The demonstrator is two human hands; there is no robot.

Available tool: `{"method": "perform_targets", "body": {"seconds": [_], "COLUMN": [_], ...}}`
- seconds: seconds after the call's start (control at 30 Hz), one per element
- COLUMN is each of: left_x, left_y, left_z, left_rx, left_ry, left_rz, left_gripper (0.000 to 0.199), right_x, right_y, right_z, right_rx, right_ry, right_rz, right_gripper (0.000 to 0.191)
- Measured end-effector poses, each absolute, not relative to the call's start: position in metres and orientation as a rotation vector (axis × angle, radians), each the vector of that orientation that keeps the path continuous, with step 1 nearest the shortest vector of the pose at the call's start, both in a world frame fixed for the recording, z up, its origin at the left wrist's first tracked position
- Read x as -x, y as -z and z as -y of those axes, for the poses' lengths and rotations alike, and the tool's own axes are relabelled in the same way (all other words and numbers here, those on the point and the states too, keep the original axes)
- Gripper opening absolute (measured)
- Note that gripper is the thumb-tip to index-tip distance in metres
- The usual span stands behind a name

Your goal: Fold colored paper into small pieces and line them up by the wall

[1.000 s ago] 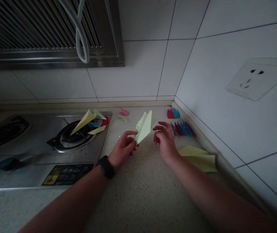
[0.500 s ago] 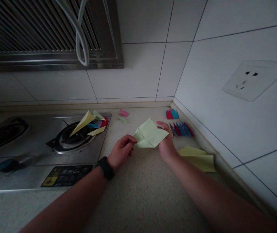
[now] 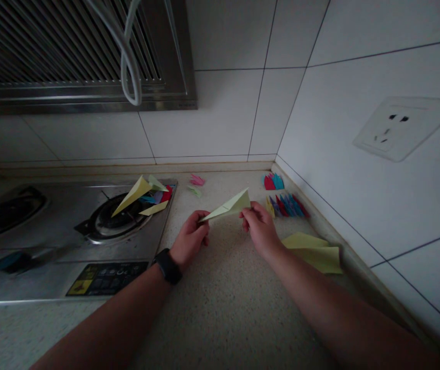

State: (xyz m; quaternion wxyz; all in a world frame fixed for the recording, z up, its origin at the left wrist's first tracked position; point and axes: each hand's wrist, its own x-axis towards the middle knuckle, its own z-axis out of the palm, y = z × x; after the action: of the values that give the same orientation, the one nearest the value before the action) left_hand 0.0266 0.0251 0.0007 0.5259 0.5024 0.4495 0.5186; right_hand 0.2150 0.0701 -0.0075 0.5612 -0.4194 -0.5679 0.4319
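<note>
Facing you, the pale tiled wall (image 3: 223, 128) fills the far and right sides, above a speckled counter (image 3: 220, 308) that spreads through the middle and near part of the scene. On the left sits the steel stove (image 3: 50, 246); at the far left, over it, is the ribbed hood (image 3: 69, 51), with a looped white cable (image 3: 137, 77) hanging in front. A socket (image 3: 408, 128) is set in the wall at right. Two or more yellow sheets (image 3: 316, 252) lie on the right of the counter, partly behind your right forearm.

Your left hand (image 3: 189, 234) comes in from the near left and your right hand (image 3: 261, 228) from the near right. Between them, over the middle of the counter, is the pale green paper (image 3: 229, 205), folded and tilted, its narrow tip to the left. Your left hand pinches that tip. Your right fingers are curled beside the wide right end; I cannot tell whether they grip it or only touch it.

A yellow cone (image 3: 133, 194) and smaller folded papers lie on the stove's right burner. A black watch (image 3: 169, 266) circles your left wrist. Farther right stand a row of coloured cranes (image 3: 287, 205) and, beyond it, a red-and-blue cluster (image 3: 273, 181). A pink piece (image 3: 196, 180) and a small green piece (image 3: 194, 191) lie far, just right of the stove.
</note>
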Motion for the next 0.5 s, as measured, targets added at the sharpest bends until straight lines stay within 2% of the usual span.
{"method": "perform_targets", "body": {"seconds": [0.27,0.5], "left_x": [-0.0248,-0.0192], "left_y": [0.0022,-0.0020], "left_z": [-0.0290,-0.0313], "left_rx": [-1.247,-1.219], "left_ry": [-1.353,-1.500], "left_rz": [-1.214,-1.330], "left_gripper": [0.029,0.033], "right_x": [-0.2158,-0.2179], "right_y": [0.0074,0.0010], "right_z": [-0.0699,-0.0644], "right_rx": [0.960,0.916], "right_ry": [-1.059,-0.921], "right_rz": [1.330,1.575], "right_gripper": [0.019,0.012]}}
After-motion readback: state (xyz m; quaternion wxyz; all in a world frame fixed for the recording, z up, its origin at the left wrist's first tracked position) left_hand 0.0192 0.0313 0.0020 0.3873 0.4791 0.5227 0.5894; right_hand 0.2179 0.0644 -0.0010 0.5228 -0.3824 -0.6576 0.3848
